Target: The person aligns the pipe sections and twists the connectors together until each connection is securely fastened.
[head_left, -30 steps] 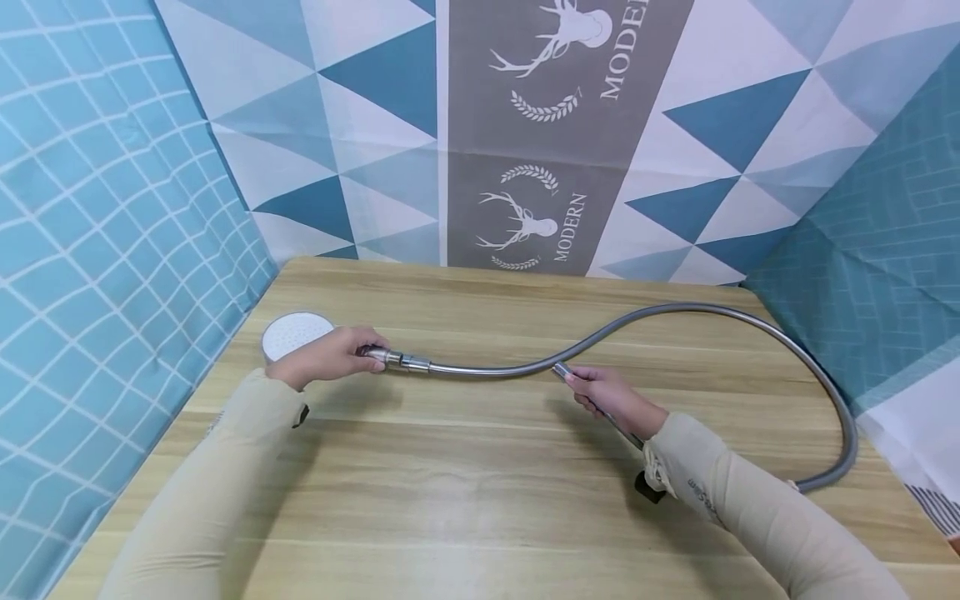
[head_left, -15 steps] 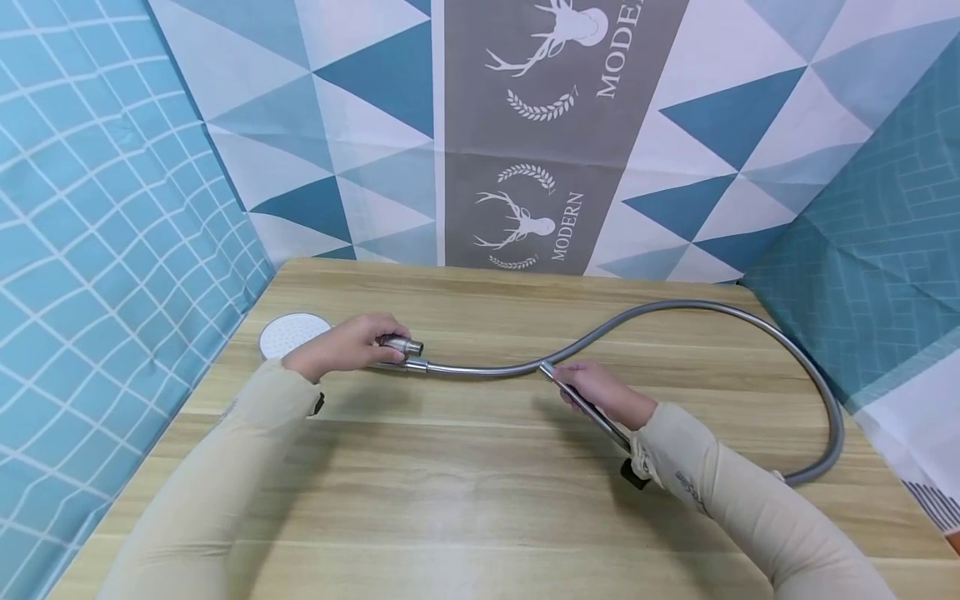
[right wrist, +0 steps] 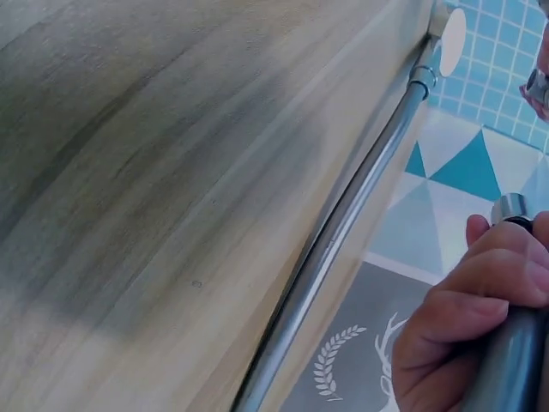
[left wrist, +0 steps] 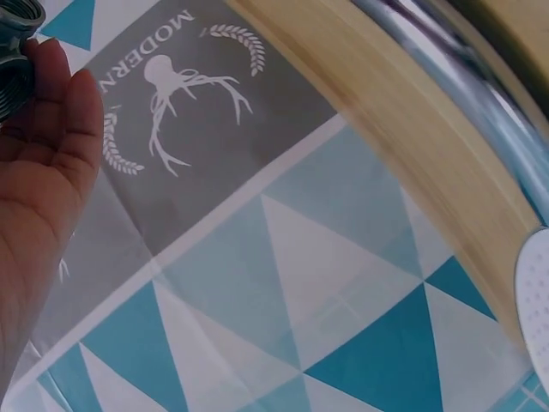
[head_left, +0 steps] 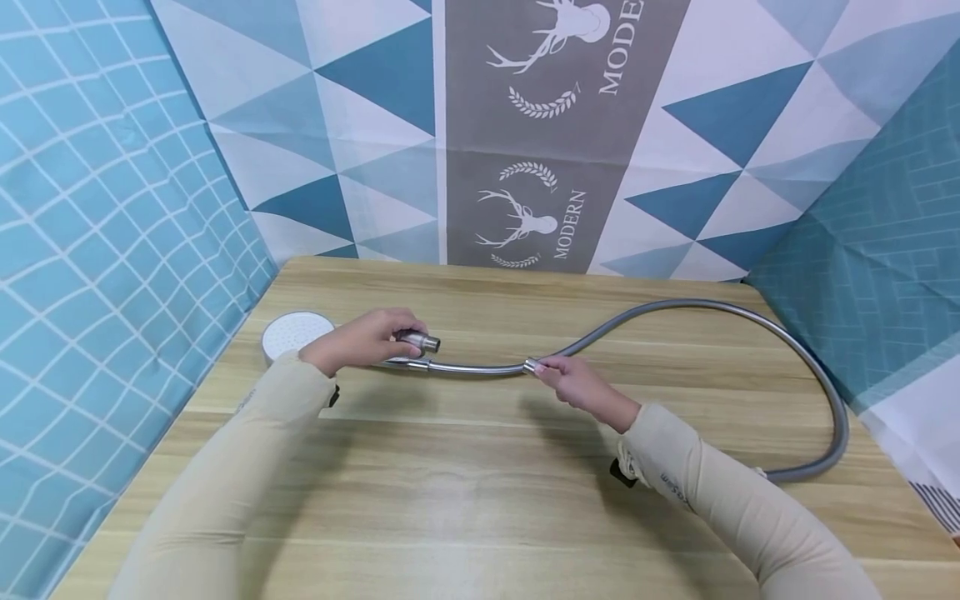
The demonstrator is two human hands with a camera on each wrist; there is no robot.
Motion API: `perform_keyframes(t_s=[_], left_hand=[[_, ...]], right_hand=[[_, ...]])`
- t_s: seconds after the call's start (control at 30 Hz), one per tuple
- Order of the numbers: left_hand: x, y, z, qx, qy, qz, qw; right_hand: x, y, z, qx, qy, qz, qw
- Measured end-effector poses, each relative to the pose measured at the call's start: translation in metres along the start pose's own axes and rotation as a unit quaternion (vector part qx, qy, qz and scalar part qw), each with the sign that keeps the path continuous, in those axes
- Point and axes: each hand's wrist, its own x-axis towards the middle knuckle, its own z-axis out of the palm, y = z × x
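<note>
My left hand (head_left: 366, 340) grips a short chrome pipe fitting (head_left: 426, 342) just above the table, its open end facing right. In the left wrist view the fitting (left wrist: 12, 60) shows ridges, and the fingers hide part of it. With my right hand (head_left: 581, 387) I hold the free end of a grey metal shower hose (head_left: 838, 417); its chrome end nut (head_left: 531, 366) points left towards the fitting, a gap apart. On the table behind my left hand lies a round white-faced shower head (head_left: 296, 332), and the hose's other end is joined to its handle.
The hose loops across the right half of the wooden table (head_left: 450, 492) and passes behind my right hand. Patterned cloth (head_left: 525, 125) stands along the back, with a blue grid-patterned sheet (head_left: 97, 275) at the left edge.
The left hand has moved right, turning the fitting up off the hose joint. My right hand has shifted left with the hose end, narrowing the gap. The shower head has stayed put.
</note>
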Motion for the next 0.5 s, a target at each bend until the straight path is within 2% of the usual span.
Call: perform_keyframes(t_s=[0.13, 0.27, 0.37, 0.5], left_hand=[[0.004, 0.005, 0.000, 0.001, -0.001, 0.008, 1.0000], [0.008, 0.011, 0.002, 0.006, 0.000, 0.027, 0.9996], [0.011, 0.019, 0.003, 0.009, -0.001, 0.043, 0.9990], [0.015, 0.026, 0.004, 0.016, 0.008, 0.057, 0.9982]], right_hand=[[0.000, -0.004, 0.000, -0.038, 0.003, -0.078, 0.9962], [0.001, -0.011, 0.000, -0.070, 0.023, -0.167, 0.9831], [0.001, -0.015, 0.001, -0.084, 0.039, -0.210, 0.9734], [-0.002, -0.019, 0.002, -0.103, 0.051, -0.243, 0.9633]])
